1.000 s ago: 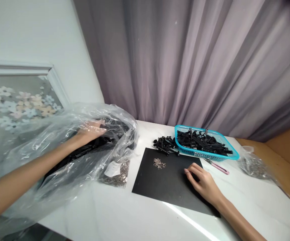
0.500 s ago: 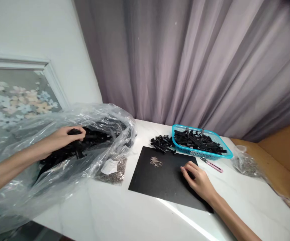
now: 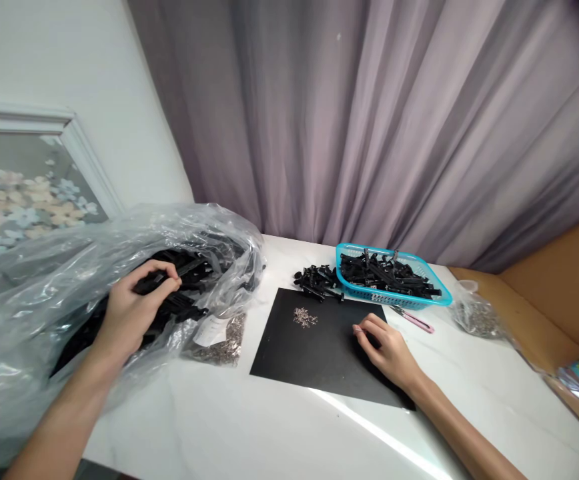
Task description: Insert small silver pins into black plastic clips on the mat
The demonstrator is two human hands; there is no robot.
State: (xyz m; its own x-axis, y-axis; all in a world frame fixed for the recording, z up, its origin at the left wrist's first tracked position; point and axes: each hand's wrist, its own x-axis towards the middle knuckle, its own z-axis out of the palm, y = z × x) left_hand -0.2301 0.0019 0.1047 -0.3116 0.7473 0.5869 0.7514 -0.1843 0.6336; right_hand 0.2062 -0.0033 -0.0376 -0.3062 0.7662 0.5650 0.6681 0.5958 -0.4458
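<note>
My left hand (image 3: 139,303) is over the opening of a large clear plastic bag (image 3: 119,230) filled with black plastic parts (image 3: 164,313). Its thumb and fingers are closed on one black plastic part (image 3: 189,268), whose end sticks out to the right. On the right side of a black mat (image 3: 309,360) rests my right hand (image 3: 384,350), fingers curled and thumb against the fingertips. Anything in that pinch is too small to make out. A little heap of tiny metal pieces (image 3: 304,317) lies on the mat, left of this hand.
Behind the mat, a blue basket (image 3: 394,299) holds many black parts, with a loose pile (image 3: 317,283) beside it. A pink-handled cutter (image 3: 419,323) lies in front. Bags of small metal pieces sit left (image 3: 224,343) and right (image 3: 477,317). A cardboard box (image 3: 544,280) stands at right.
My left hand has turned and shifted slightly toward me over the bag, still gripping a black part. The whole view has swung a little to the right. My right hand keeps its pose.
</note>
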